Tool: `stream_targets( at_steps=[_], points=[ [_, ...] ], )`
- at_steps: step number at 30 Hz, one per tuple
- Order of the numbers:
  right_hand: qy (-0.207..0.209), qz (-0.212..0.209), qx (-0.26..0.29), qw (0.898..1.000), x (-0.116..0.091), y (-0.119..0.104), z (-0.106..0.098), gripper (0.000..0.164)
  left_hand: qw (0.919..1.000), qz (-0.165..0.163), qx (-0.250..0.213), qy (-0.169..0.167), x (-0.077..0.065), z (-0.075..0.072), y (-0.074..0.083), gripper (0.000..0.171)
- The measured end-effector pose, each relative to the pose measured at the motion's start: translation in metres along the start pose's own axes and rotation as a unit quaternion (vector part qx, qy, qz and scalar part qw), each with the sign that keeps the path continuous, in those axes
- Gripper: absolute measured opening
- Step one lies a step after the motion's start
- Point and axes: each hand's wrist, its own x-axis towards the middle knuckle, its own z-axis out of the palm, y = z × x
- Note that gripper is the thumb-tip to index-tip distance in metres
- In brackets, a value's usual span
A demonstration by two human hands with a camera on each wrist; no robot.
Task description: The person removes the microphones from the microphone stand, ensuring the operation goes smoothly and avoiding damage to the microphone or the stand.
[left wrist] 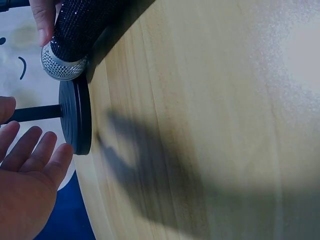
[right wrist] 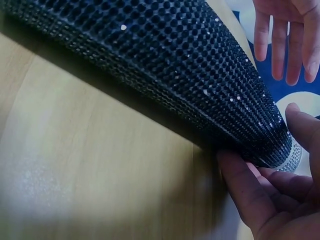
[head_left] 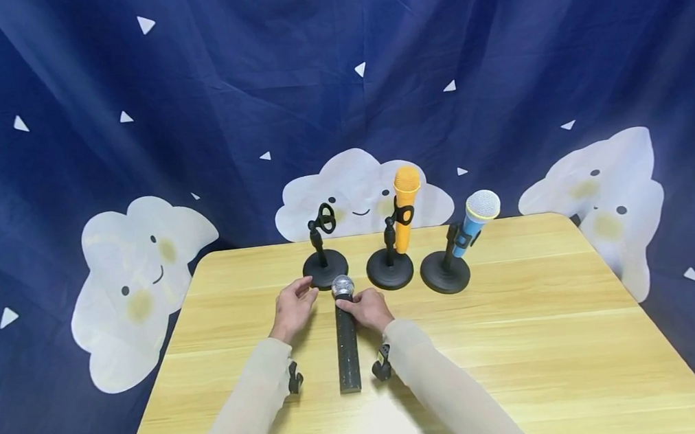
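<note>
A black microphone (head_left: 347, 348) studded with small shiny beads, with a silver mesh head (left wrist: 62, 64), lies lengthwise in front of the person. The right hand (head_left: 368, 308) holds it just below the head, with the thumb over the near side and fingers (right wrist: 250, 192) low against the body. To its left, the left hand (head_left: 295, 309) holds nothing; its fingers are extended and slightly bent. They are close to the round base (left wrist: 77, 117) of a black microphone stand (head_left: 325, 264), whose ring clip holds no microphone. Whether they touch the stand cannot be told.
Right of that stand, a second stand (head_left: 390, 268) carries an orange microphone (head_left: 406, 222). Beside it, a third stand (head_left: 445, 274) bears a tilted blue microphone (head_left: 472, 223) with a white head. A blue curtain (head_left: 333, 53) with clouds hangs behind the wooden table (head_left: 550, 337).
</note>
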Motion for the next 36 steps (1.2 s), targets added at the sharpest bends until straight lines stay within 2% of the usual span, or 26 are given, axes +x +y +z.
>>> stream_targets(
  at_steps=[9, 18, 22, 30, 36],
  points=[
    [-0.008, -0.002, 0.009, 1.0, 0.0, 0.002, -0.006, 0.04, 0.9999, 0.006, 0.008, -0.006, 0.003, -0.001, 0.004, 0.04],
    [-0.008, -0.022, 0.042, 0.999, -0.003, 0.005, -0.027, 0.046, 0.9996, 0.024, 0.0, -0.012, 0.008, 0.003, 0.013, 0.037],
    [0.003, -0.033, 0.039, 0.999, -0.003, 0.007, -0.038, 0.054, 0.9994, 0.031, 0.004, -0.015, 0.011, 0.005, 0.017, 0.037],
    [0.03, -0.066, 0.002, 0.997, -0.003, 0.014, -0.062, 0.045, 0.9984, 0.039, -0.026, -0.03, 0.014, 0.012, 0.028, 0.043],
    [0.047, -0.052, 0.014, 0.997, -0.001, 0.017, -0.079, 0.046, 0.9978, 0.043, -0.036, -0.037, 0.016, 0.017, 0.036, 0.045]
  ],
)
